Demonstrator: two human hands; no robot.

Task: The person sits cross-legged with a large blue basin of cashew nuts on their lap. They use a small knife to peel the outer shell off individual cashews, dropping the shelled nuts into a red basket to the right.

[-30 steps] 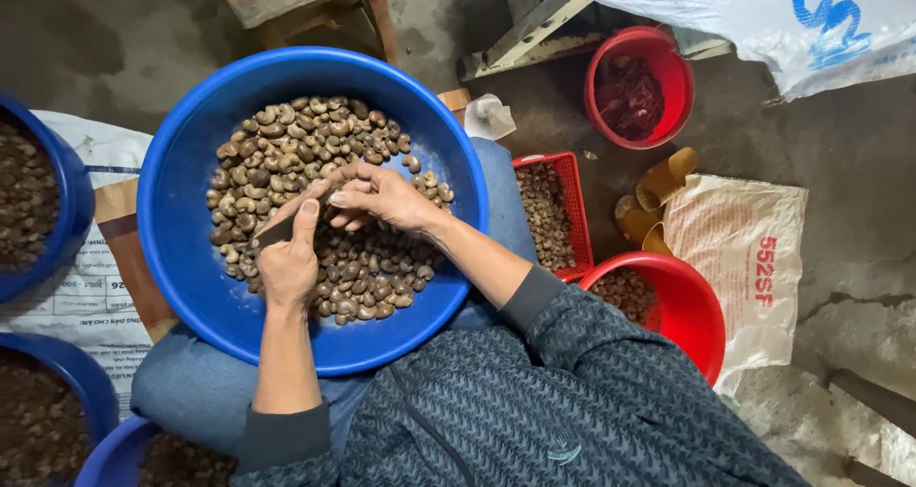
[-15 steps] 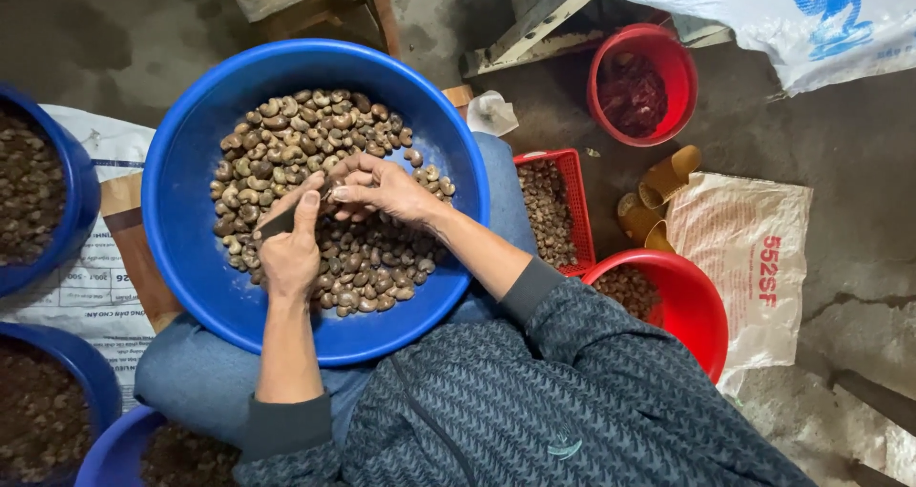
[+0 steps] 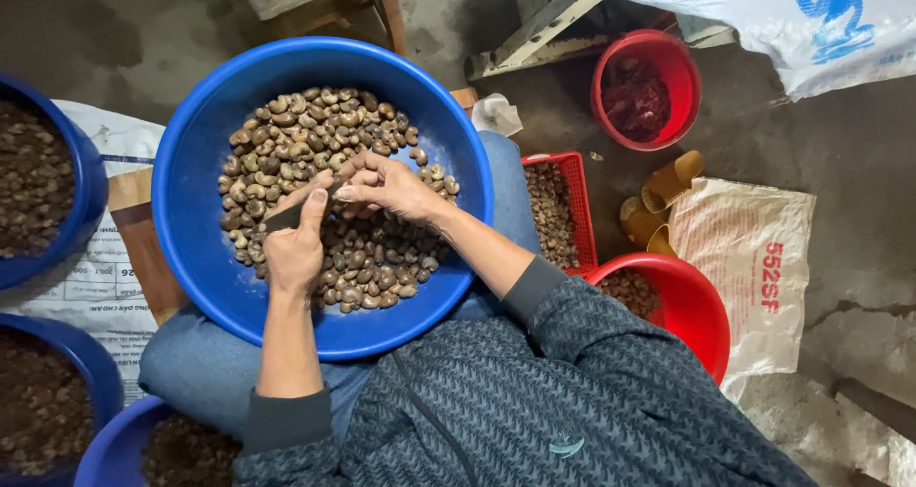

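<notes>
A big blue basin (image 3: 205,258) rests on my lap, filled with several brown nuts (image 3: 286,134) in their shells. My left hand (image 3: 296,244) is closed around a small dark knife (image 3: 286,218), thumb stretched along the blade. My right hand (image 3: 386,186) pinches one nut at its fingertips, right against the knife's tip. Both hands meet over the middle of the nut pile. The nut itself is mostly hidden by the fingers.
Blue basins of dark nuts stand at the left (image 3: 43,177) and lower left (image 3: 48,401). At the right are a red crate of nuts (image 3: 553,210), a red bowl (image 3: 682,301), a red bucket (image 3: 644,91), white sacks (image 3: 754,268) and a wooden stool (image 3: 324,0).
The two hands stay together over the basin with only small finger movements. The view has shifted slightly.
</notes>
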